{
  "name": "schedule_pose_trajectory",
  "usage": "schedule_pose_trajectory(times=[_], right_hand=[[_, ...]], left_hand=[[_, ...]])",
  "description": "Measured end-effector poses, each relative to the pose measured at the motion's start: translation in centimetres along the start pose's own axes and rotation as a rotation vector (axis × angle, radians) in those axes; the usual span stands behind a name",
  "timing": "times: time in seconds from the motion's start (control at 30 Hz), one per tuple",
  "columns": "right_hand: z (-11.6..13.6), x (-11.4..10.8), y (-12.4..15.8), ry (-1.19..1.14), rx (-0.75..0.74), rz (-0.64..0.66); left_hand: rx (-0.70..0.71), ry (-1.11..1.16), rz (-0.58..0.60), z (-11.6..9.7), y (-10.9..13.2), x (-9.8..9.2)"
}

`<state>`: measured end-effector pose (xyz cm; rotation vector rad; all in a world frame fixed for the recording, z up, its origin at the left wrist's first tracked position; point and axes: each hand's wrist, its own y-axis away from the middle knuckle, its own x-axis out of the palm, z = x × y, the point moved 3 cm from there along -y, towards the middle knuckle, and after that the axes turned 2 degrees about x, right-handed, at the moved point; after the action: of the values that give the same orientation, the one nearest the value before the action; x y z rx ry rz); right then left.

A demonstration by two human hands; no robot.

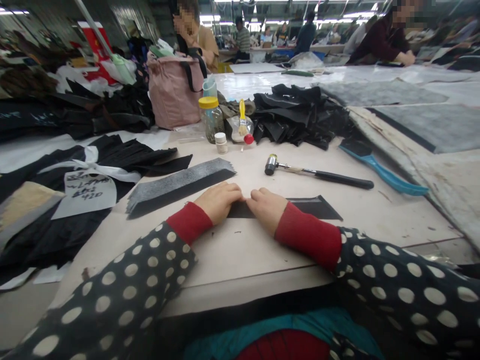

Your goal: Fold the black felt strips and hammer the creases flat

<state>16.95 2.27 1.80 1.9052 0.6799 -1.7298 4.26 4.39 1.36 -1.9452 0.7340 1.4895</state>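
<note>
- Work table (225, 255): pale top, carries everything below.
- Black fabric pile (75, 240): left side, white tie on it, handwritten tag (88, 192) lying on top.
- Pink bag (172, 95): upright at the back, left of centre, dark handles.
- Heap of black pieces (292, 115): back, right of the bag.
- Strip stack (183, 187): grey and black, fanned, just beyond the left forearm.
- Black strip (320, 209): flat on the table, front centre, partly under both hands; right end sticks out past the right wrist.
- Hammer (322, 175): lying just beyond the strip, head to the left.
- Left hand (221, 202) and right hand (268, 207): fingers curled down at the strip, tips nearly meeting. Pinching or just pressing: can't tell.
- Yellow-lidded jar (212, 122): upright by the bag.
- Small white bottle (221, 142): in front of the jar.
</note>
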Motion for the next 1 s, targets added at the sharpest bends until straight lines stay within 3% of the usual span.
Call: schedule_pose_trajectory(times=[0.23, 0.5, 0.7, 0.83, 0.9, 1.0], right_hand=[[-2.7, 0.6, 1.8, 0.01, 0.039, -0.01], [-8.0, 1.2, 6.1, -0.069, 0.047, -0.067], [-6.6, -0.1, 7.6, -0.099, 0.059, 0.145], [-5.5, -1.3, 7.8, -0.334, -0.06, 0.336], [-6.0, -1.6, 6.5, -0.429, -0.026, 0.284], [-7.0, -1.3, 3.2, -0.504, 0.116, 0.083]], left_hand=[[-0.074, -0.122, -0.018, -1.6, 0.8, -0.2], [-0.177, 0.047, 0.016, -0.3, 0.8, -0.5], [-0.415, 0.31, 0.023, 1.8, 0.5, -0.6], [-0.371, 0.652, -0.005, 2.1, -0.9, 0.2], [-0.31, 0.733, -0.012, 1.8, -1.7, 0.7], [-0.244, 0.691, -0.02, 1.2, -2.7, 1.1]])
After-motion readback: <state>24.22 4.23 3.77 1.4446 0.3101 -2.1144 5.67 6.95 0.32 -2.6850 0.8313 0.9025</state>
